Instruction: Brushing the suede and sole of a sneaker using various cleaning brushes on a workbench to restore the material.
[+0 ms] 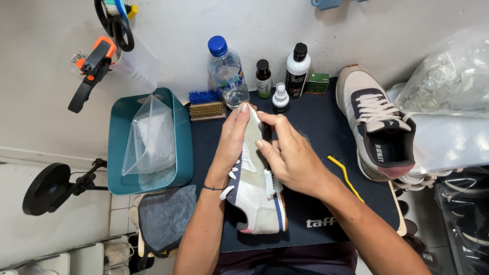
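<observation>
White sneaker (257,196) held, both hands | second sneaker (377,127) | three bottles

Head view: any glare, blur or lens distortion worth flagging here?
Head view: even, soft light with faint shadows; glare on the clear plastic bag at right; wide-angle bending at the edges; the hands, left hand and right hand, and the sneaker are sharp.

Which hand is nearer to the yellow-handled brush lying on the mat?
Right. The right hand, brushing the sneaker, sits just left of the yellow-handled brush without touching it. The left hand holds the sneaker's far side, farther off.
</observation>
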